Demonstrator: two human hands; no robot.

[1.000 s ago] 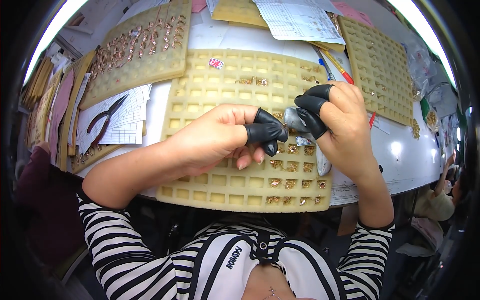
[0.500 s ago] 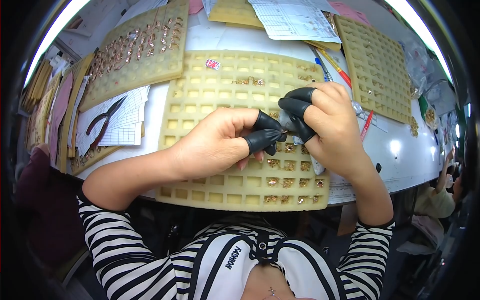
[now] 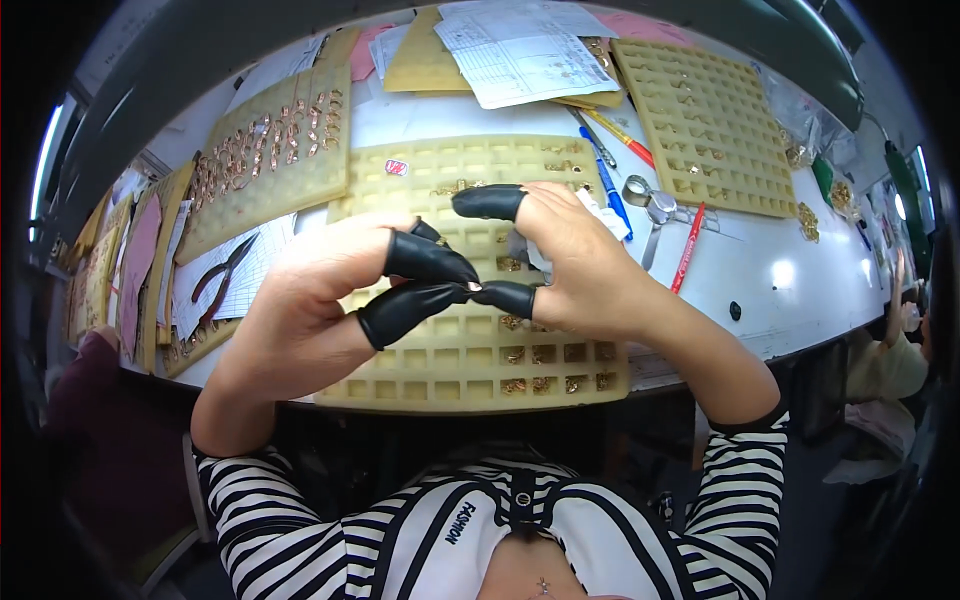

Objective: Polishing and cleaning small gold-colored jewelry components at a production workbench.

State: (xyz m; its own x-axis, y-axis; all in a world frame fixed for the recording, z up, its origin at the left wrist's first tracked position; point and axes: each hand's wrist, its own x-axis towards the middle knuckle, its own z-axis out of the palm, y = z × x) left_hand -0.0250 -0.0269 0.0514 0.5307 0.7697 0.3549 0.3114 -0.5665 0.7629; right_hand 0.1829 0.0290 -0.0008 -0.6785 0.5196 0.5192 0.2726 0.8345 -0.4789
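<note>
My left hand (image 3: 320, 290), in black finger cots, pinches a tiny shiny gold-coloured jewelry piece (image 3: 473, 287) between thumb and forefinger; most of it is hidden. Meeting it from the other side is the black-capped thumb of my right hand (image 3: 580, 260), whose forefinger stands raised and apart. A crumpled whitish-grey cloth (image 3: 608, 212) shows behind the right hand, apparently tucked in its curled fingers. Both hands are above a pale yellow tray (image 3: 330, 392) of square pockets. Small gold jewelry pieces (image 3: 541, 384) fill several pockets at its right and front.
A tray of rose-gold pieces (image 3: 262, 150) lies at the far left, with dark-handled pliers (image 3: 222, 278) on papers nearer. Another pocketed tray (image 3: 765, 190) is at the right. Pens, including a red one (image 3: 690, 250), and a round metal loupe (image 3: 637, 190) lie between. Papers (image 3: 520, 60) cover the back.
Both hands have moved left. My right forefinger has lifted away from the thumb, and the whitish cloth shows more. The whole view has shifted, with trays and papers appearing lower or further left.
</note>
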